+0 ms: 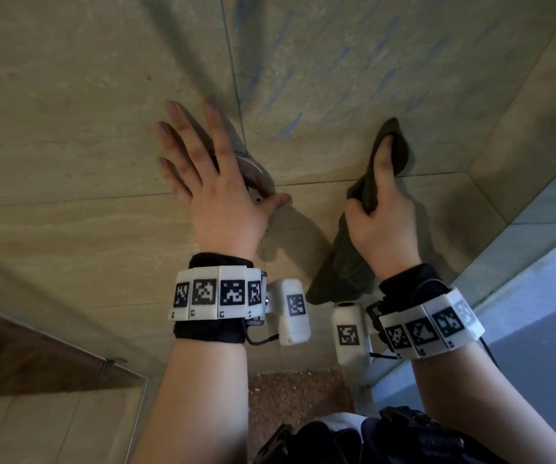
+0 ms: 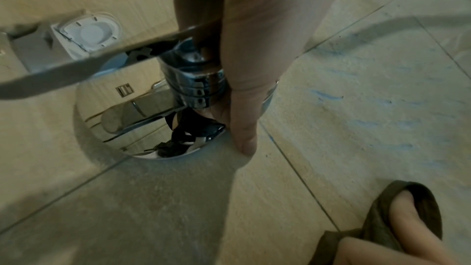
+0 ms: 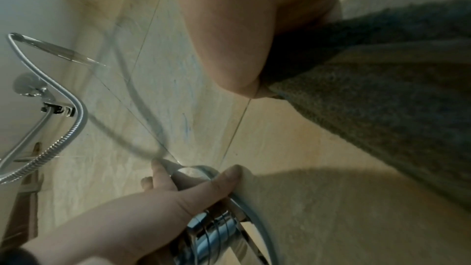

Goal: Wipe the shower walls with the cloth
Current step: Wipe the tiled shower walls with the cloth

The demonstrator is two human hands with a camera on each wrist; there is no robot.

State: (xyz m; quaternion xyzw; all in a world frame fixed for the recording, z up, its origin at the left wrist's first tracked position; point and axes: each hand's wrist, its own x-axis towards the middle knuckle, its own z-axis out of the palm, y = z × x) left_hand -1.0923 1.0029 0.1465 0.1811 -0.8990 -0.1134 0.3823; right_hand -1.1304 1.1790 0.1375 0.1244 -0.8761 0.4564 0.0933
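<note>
From the head view, the right hand is grasping the dark cloth and pressing it on the beige tiled wall, just beside a grout line, while the left hand is lying with its fingers spread over the chrome valve, the thumb touching its rim. I judge that the loose tail of the cloth, which is hanging below the wrist, may catch on the valve if the stroke is going leftward. Blue streaks are sitting on the tile above the cloth; a small stroke may miss them. From the left wrist view, the thumb is resting against the round plate of the valve, and a lean on it may turn the water on, I think. From the right wrist view, the shower hose is hanging in a loop near the wall, well apart from the cloth, and the corner with a pale side wall is showing behind it.
</note>
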